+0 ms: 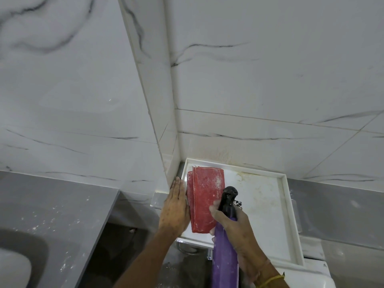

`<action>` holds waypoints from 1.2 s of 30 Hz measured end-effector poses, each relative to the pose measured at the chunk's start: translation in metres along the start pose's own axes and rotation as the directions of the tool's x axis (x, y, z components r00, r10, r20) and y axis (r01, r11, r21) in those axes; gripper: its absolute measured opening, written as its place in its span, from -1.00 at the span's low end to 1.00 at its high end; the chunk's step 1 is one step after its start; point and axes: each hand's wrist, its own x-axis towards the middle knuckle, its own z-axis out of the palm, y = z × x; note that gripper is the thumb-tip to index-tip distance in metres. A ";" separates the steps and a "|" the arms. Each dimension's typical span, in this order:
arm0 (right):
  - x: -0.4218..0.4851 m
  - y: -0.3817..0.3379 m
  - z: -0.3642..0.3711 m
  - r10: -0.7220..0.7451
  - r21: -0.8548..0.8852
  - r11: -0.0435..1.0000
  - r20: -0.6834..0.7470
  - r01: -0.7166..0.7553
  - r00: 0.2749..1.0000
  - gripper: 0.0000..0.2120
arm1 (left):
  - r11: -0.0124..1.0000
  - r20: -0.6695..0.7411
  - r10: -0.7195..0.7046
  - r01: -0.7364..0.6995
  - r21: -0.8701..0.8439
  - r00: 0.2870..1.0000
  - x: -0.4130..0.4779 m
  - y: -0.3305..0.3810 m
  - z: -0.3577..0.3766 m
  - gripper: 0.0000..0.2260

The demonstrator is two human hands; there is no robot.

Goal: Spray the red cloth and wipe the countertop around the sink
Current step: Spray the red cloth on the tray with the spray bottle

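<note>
room: marble-look tiled corner filling the top of the frame, grey countertop [52,204] sitting lower left
cloth: red cloth [204,196] lying folded in the white tray [284,215], lower centre
left hand [175,210]: open, lying flat against the cloth's edge
right hand [236,227]: gripping the purple spray bottle [225,246], nozzle pointing at the cloth
tip: I'd be keeping the nozzle close so mist stays on the fabric
space: tray rim and wall crowding the left, open room on the right

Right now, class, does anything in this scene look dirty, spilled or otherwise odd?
Yes. The white tray under the folded red cloth carries yellowish-brown stains, chiefly toward its far edge. White specks dot the grey countertop beside the sink. Nothing looks broken or tipped.
</note>
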 end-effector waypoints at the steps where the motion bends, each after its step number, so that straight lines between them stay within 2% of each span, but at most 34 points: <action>1: 0.000 0.000 0.000 0.000 -0.008 1.000 0.009 0.000 1.000 -0.81 | 1.000 0.004 -0.001 0.001 0.002 1.000 0.000 0.000 0.000 -0.34; 12: 0.001 -0.001 0.000 -0.001 -0.014 1.000 0.000 0.001 1.000 -0.92 | 1.000 0.028 -0.009 0.008 0.017 1.000 -0.001 0.000 -0.001 -0.34; 16: 0.002 -0.001 0.001 -0.012 -0.019 1.000 0.016 0.012 1.000 -0.83 | 1.000 0.031 0.002 -0.003 0.025 1.000 0.000 0.000 -0.001 -0.32; 25: 0.003 -0.001 -0.001 0.013 0.013 1.000 -0.022 -0.012 1.000 -0.89 | 1.000 0.033 -0.017 0.017 -0.002 0.999 -0.002 0.003 -0.004 -0.32; 29: 0.003 -0.002 0.000 -0.034 -0.019 0.999 -0.036 0.034 0.999 -0.88 | 1.000 0.019 -0.012 0.012 -0.029 1.000 -0.002 0.001 -0.003 -0.35; 32: 0.004 -0.002 -0.002 0.026 -0.002 1.000 -0.031 -0.026 0.999 -0.83 | 1.000 0.025 -0.011 0.011 -0.003 1.000 -0.002 0.001 -0.002 -0.32; 36: 0.004 -0.002 -0.004 0.018 0.012 1.000 -0.033 -0.018 0.999 -0.84 | 1.000 0.035 -0.015 0.014 0.017 0.999 -0.001 0.001 -0.002 -0.30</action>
